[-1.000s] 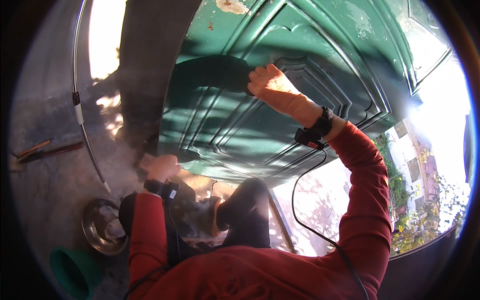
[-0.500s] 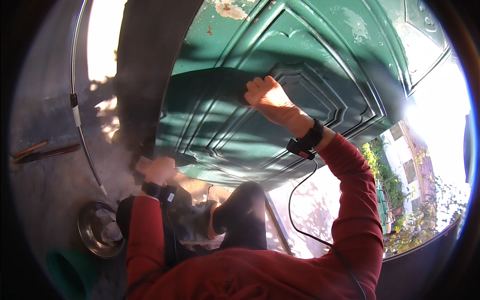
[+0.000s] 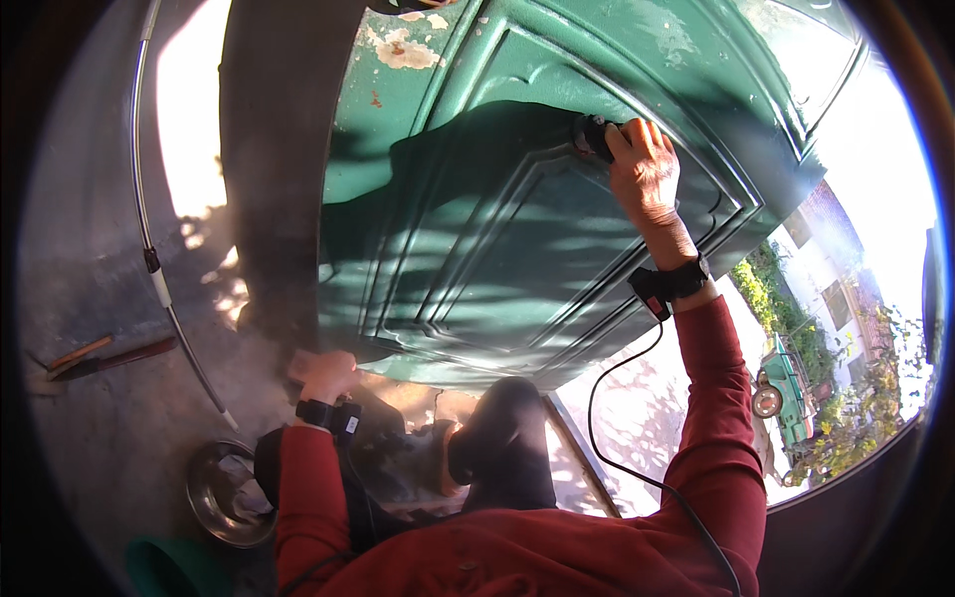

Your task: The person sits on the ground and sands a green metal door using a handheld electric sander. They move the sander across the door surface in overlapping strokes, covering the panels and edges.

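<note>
A green panelled door [image 3: 517, 229] with raised mouldings and flaking paint at its top fills the middle of the view. My right hand [image 3: 645, 174] is closed round a small dark object [image 3: 594, 136], pressed to the door's upper right panel; its exact kind is unclear. My left hand [image 3: 328, 375] is low by the door's lower left edge. Its fingers are blurred and partly hidden, so what they hold, if anything, cannot be made out. Each wrist wears a black strap with a small box.
At lower left are a metal bowl [image 3: 224, 502] with whitish crumpled material and a green container [image 3: 169, 565]. Two long-handled tools [image 3: 114, 360] lie on the floor beside a thin hose [image 3: 141, 189]. My knee [image 3: 512, 428] is below the door. Outside, right, stands a green vehicle [image 3: 786, 393].
My right hand has moved right and slightly up across the door, and the dark object in it now shows. The left hand appears slightly lower, as the whole view has shifted.
</note>
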Demonstrator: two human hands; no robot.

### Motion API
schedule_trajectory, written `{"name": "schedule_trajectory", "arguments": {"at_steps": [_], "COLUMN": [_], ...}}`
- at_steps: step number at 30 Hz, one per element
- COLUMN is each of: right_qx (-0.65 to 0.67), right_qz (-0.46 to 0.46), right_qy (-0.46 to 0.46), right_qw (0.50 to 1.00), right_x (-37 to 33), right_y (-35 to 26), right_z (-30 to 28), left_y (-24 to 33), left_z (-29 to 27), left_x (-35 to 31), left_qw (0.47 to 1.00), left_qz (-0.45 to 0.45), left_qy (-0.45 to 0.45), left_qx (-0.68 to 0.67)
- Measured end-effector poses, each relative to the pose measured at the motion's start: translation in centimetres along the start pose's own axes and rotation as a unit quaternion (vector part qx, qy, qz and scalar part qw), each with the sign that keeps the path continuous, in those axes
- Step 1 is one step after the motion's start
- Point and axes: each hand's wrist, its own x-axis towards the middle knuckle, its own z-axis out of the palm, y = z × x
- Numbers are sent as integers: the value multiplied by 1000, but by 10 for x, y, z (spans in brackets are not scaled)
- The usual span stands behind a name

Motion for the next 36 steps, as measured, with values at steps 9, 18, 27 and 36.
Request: {"name": "schedule_trajectory", "arguments": {"at_steps": [9,18,27,36], "right_qx": [31,66,141,89], "right_qz": [-145,-84,-114,-24], "right_qy": [-136,-46,-42,28], "right_qw": [980,993,983,995], "right_x": [37,63,85,86], "right_y": [-47,-18,-95,-75], "right_z": [10,-2,40,38], "left_y": [1,-18,-8,-17], "left_z": [15,14,14,13], "left_x": [15,3,12,8], "left_qw": [998,999,999,996], "left_qz": [6,32,-2,34], "left_qy": [-22,22,3,39], "left_qx": [52,26,42,66]}}
